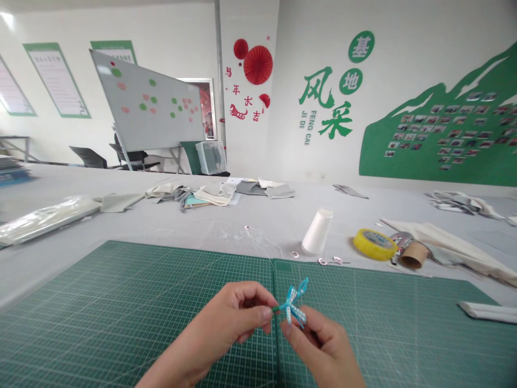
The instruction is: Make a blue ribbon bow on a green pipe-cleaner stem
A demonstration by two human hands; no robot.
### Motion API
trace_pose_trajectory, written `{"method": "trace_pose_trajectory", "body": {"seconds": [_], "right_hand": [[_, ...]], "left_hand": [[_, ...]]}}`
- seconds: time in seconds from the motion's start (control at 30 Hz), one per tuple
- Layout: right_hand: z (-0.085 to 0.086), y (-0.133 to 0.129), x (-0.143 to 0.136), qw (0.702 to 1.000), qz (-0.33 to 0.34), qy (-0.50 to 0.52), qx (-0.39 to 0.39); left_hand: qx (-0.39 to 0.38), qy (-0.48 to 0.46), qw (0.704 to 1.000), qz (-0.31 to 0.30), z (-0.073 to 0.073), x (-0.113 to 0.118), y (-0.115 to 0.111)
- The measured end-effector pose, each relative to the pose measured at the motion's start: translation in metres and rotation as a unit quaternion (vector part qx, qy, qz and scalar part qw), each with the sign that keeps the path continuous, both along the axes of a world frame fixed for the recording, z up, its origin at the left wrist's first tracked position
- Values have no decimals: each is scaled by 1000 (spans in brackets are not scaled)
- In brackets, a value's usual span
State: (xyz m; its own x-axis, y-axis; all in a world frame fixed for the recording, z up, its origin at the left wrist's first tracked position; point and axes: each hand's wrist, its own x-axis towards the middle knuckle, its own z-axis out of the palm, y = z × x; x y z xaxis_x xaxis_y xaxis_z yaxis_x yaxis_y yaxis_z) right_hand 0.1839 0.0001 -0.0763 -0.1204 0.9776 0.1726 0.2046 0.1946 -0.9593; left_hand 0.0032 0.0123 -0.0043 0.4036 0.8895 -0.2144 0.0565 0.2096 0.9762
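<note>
A small blue craft flower with white-dotted petals and a green stem is held up above the cutting mats. My left hand pinches the green stem between thumb and forefinger. From the other side, my right hand has its fingers closed on one of the lower petals. Under both hands lie two green gridded cutting mats, the left mat and the right mat, meeting at a seam below the flower.
Beyond the mats stand a white thread cone, a yellow tape roll and a cardboard tube. Fabric scraps lie farther back. Plastic-wrapped material rests at left, and a folded white strip at right.
</note>
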Motion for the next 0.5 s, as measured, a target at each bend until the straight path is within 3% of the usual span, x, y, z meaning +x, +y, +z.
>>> {"method": "trace_pose_trajectory", "body": {"seconds": [0.3,0.5], "right_hand": [[-3,1,1,1000,19,-10,1],[5,5,8,989,58,-77,113]], "left_hand": [[16,2,1000,26,0,6,-2],[54,-34,996,60,1,8,-6]]}}
